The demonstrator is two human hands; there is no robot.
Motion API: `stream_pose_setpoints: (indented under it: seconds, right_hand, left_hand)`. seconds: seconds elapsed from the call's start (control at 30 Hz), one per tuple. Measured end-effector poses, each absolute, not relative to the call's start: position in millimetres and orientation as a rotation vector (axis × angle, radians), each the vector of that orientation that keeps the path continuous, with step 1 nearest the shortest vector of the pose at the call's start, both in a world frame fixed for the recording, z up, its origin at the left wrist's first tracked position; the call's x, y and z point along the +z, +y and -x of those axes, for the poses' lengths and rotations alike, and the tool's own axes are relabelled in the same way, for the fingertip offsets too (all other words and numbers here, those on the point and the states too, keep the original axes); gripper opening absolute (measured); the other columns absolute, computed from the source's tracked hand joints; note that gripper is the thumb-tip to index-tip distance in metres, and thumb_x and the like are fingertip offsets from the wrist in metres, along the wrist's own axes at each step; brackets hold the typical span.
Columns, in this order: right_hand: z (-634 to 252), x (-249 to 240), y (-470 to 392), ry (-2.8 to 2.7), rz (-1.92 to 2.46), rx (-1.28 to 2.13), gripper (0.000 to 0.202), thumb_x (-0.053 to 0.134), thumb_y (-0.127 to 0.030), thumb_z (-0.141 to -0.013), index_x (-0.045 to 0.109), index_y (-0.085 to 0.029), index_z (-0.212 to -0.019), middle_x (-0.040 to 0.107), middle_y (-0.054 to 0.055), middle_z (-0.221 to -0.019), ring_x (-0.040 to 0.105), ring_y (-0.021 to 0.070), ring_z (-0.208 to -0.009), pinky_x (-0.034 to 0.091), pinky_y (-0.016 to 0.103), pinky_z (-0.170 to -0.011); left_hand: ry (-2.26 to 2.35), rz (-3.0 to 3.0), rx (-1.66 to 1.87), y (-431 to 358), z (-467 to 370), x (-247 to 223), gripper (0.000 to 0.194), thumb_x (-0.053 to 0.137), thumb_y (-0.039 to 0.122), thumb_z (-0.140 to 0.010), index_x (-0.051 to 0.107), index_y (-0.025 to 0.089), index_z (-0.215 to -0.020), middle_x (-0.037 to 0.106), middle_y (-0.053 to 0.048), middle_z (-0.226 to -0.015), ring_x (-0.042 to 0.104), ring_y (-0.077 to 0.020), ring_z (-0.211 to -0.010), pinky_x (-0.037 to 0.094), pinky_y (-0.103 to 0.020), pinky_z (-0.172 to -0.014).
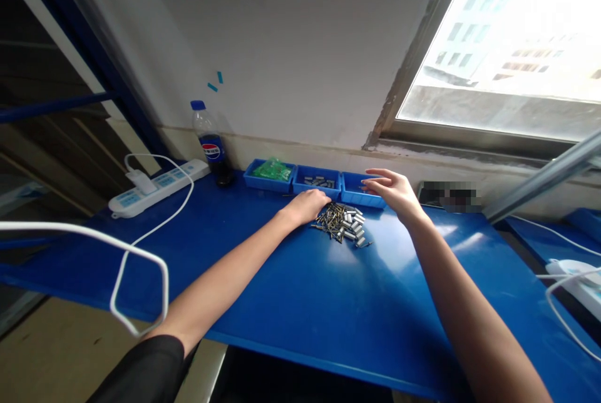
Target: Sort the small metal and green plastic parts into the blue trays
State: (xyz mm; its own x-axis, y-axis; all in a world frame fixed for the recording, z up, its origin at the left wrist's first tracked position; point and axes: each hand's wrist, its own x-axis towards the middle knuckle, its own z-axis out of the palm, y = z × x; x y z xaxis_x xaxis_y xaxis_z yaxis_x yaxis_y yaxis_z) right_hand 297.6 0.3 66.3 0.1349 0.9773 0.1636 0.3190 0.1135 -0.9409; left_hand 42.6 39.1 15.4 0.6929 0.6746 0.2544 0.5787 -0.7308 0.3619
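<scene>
A pile of small dark and brassy screws or pins lies on the blue table, mixed at its right side with silver metal cylinders. My left hand rests at the pile's left edge, its fingers bent down; what they hold, if anything, is hidden. Above the right blue bin is my right hand, with thumb and fingers apart and nothing clearly seen between them. Silver parts lie in the middle blue bin. The left blue bin holds green plastic.
A cola bottle and a white power strip stand at the back left, with a white cable looping over the table's left side. A dark, partly blurred object lies behind my right hand. A metal bar slants at the right.
</scene>
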Motion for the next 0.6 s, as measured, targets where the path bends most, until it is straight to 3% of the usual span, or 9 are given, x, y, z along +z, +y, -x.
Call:
stream_pose_setpoints:
  seconds: [0.1, 0.37, 0.6]
  right_hand:
    - [-296, 67, -1, -1.393, 1.407, 0.861, 0.044, 0.081, -0.038, -0.077, 0.075, -0.017, -0.114, 0.081, 0.012, -0.094, 0.077, 0.0264, -0.087, 0.062, 0.04, -0.084]
    - [-284, 63, -1, -1.495, 1.359, 0.951, 0.037, 0.078, -0.036, -0.079, 0.075, -0.017, -0.11, 0.081, 0.011, -0.093, 0.077, 0.0243, -0.085, 0.06, 0.036, -0.079]
    - [-278, 59, -3, -1.559, 1.331, 1.035, 0.031, 0.078, -0.036, -0.08, 0.076, -0.018, -0.105, 0.081, 0.008, -0.09, 0.077, 0.0237, -0.085, 0.06, 0.035, -0.079]
  left_hand:
    - [1.009, -2.67, 0.532, 38, -42, 15, 0.035, 0.06, 0.002, -0.085, 0.077, 0.02, -0.109, 0.077, -0.012, -0.104, 0.073, -0.0245, -0.103, 0.055, -0.031, -0.095]
    - [0.993, -2.741, 0.494, 33, -42, 24, 0.057, 0.049, -0.003, -0.086, 0.065, 0.019, -0.137, 0.075, -0.013, -0.114, 0.072, -0.0251, -0.107, 0.055, -0.033, -0.095]
    - [0.829, -2.149, 1.061, 36, -47, 37, 0.047, 0.059, 0.007, -0.087, 0.063, 0.019, -0.132, 0.076, -0.005, -0.095, 0.073, -0.0169, -0.089, 0.058, -0.028, -0.087]
